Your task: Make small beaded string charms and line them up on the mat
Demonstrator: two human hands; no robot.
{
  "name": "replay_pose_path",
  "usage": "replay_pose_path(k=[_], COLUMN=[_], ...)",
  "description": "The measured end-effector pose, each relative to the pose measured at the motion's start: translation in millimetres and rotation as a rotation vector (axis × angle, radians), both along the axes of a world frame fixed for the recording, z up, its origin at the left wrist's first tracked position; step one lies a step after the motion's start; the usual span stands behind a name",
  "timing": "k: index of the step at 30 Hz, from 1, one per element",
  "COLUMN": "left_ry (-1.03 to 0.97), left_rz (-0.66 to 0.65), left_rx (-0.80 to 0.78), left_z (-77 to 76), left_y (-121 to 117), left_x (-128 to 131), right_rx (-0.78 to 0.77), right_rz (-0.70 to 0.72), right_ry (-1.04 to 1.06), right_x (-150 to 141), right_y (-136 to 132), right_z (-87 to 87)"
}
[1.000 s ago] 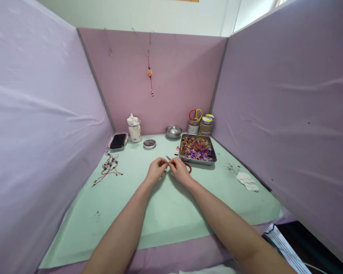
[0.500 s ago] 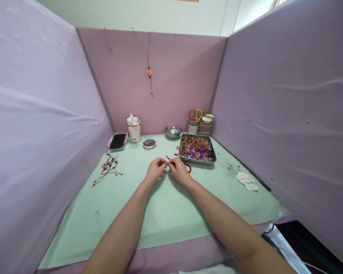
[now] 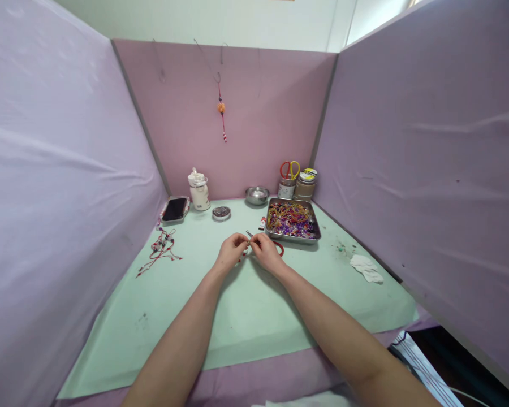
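My left hand [image 3: 233,250] and my right hand [image 3: 264,250] meet fingertip to fingertip above the middle of the table. Both are closed in a pinch on a beaded cord [image 3: 242,255], whose red and white end hangs below the left fingers. A small brownish bit shows between the fingertips, too small to name. Red-handled scissors [image 3: 281,249] lie partly hidden behind my right hand, their blade tip poking out past the fingers.
A metal tray [image 3: 294,240] of beads and cords stands behind the right hand. Beaded red cords [image 3: 163,243] lie at left, near a phone [image 3: 175,209]. Further back are a white bottle [image 3: 199,194], a round dish [image 3: 221,213], a metal bowl [image 3: 257,195] and a crumpled tissue [image 3: 366,268] at right.
The fingertips have shifted very slightly, and a brownish bit shows more clearly between them. Otherwise the hands and objects stay in place.
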State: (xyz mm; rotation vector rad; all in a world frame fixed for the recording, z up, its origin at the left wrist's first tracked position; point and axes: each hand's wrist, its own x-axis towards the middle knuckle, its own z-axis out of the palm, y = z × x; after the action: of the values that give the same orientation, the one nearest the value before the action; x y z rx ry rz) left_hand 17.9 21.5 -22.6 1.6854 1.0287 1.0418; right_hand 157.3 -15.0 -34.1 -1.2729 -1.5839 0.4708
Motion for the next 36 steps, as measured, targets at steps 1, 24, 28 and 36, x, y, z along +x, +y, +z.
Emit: replay_pose_path(k=[1, 24, 28, 36], left_ry=[-0.002, -0.031, -0.035, -0.008], left_rz=[-0.004, -0.012, -0.014, -0.012], left_rx=[-0.001, -0.009, 0.008, 0.029], left_z=[0.1, -0.1, 3.0, 2.9], left_y=[0.0, 1.4, 0.3, -0.1], left_x=[-0.2, -1.3, -1.6, -1.5], right_rx=[-0.001, -0.055, -0.102, -0.162], right_rz=[0.000, 0.064, 0.083, 0.106], right_ry=[0.001, 0.081, 0.126, 0.195], right_x=[-0.1, 3.5, 2.9, 1.6], right_y=[0.2, 1.8, 2.3, 3.2], right_z=[-0.1, 1.9, 1.6, -0.1])
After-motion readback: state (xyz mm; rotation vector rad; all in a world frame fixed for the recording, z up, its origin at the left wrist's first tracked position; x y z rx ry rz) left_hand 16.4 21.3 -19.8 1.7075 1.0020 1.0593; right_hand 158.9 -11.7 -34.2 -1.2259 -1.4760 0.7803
